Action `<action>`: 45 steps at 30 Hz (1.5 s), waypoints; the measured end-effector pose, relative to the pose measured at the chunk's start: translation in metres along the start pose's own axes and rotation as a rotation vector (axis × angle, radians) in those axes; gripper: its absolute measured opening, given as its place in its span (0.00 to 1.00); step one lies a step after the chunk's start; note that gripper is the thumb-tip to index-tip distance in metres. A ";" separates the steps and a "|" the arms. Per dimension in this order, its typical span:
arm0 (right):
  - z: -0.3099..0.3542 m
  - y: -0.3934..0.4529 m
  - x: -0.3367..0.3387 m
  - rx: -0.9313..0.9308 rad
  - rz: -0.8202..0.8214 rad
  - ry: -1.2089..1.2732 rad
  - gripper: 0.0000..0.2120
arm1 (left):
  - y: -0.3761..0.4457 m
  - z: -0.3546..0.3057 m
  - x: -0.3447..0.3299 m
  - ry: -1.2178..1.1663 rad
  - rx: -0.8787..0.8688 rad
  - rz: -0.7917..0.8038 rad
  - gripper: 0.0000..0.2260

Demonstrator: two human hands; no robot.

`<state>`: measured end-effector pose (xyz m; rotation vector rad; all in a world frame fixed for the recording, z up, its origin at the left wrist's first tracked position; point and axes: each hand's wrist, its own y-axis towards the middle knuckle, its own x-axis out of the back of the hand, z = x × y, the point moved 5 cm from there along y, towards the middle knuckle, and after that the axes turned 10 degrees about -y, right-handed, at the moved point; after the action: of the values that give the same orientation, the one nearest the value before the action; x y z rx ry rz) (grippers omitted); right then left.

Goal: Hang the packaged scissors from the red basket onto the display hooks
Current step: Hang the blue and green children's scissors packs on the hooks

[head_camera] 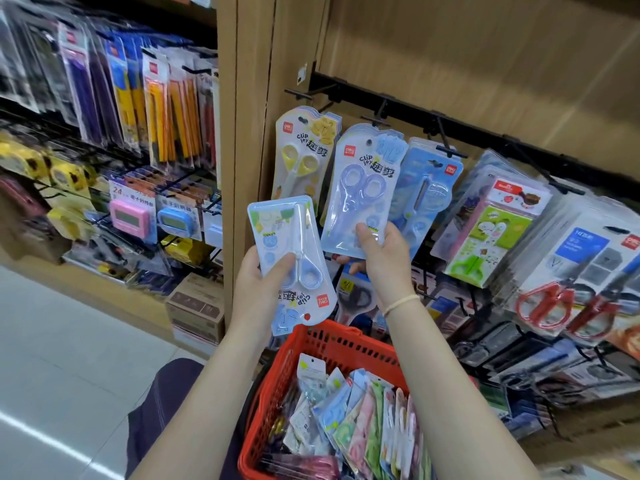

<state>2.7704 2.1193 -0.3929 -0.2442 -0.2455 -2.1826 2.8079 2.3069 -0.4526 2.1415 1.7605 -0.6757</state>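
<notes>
Stationery aisle, wooden display wall with black hooks (446,147). Blue scissors pack (291,258): gripped by left hand (263,282), fingers curled round its lower half, long axis upright but inverted, hang-hole nearest the red basket (332,344). Right hand (379,254) pinched the hanging purple pack (360,192), nearer the hooks.
</notes>
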 end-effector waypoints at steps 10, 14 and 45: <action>-0.061 -0.029 -0.007 -0.225 0.100 -0.156 0.21 | 0.002 0.007 -0.006 -0.158 0.012 0.017 0.13; -0.073 -0.055 -0.012 -0.238 0.301 0.154 0.21 | 0.003 0.023 -0.004 -0.119 0.046 -0.075 0.11; 0.000 -0.038 -0.006 0.014 0.358 -0.174 0.14 | 0.015 -0.028 -0.047 0.045 -0.075 0.104 0.04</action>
<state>2.7427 2.1460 -0.3980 -0.4362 -0.2903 -1.8062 2.8200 2.2780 -0.4051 2.1955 1.6559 -0.5303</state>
